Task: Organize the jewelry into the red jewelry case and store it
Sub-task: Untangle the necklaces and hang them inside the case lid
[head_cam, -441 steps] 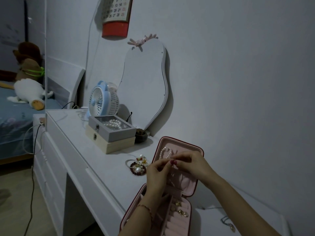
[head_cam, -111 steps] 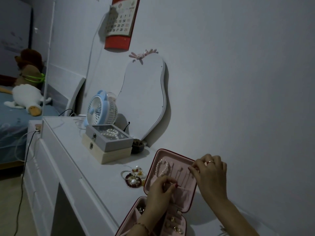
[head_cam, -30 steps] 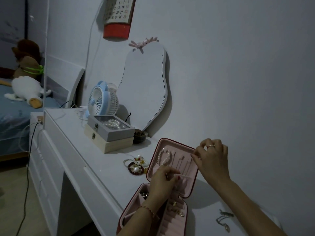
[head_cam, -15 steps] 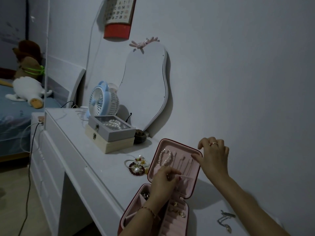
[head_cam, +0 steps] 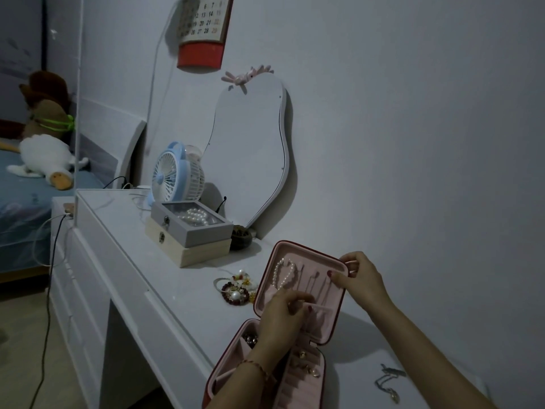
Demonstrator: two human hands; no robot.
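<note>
Red case (head_cam: 295,326) open at near right of dresser (head_cam: 132,261), lid upright. Right hand (head_cam: 358,277) shifted onto lid's top right corner, now pinching it. Left hand (head_cam: 283,315) curled at lid pocket; what it holds, cannot tell. Bracelets (head_cam: 236,289) left of case, necklace (head_cam: 389,382) right: both unpacked.

Bracelets (head_cam: 236,289) crowd case's (head_cam: 298,258) left; right prob. open.

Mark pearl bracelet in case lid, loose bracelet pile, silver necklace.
pearl bracelet (head_cam: 283,275): head view, bead loop in the lid.
bracelet pile (head_cam: 236,288): head view, middle of the heap.
silver necklace (head_cam: 387,381): head view, chain on desk.
</note>
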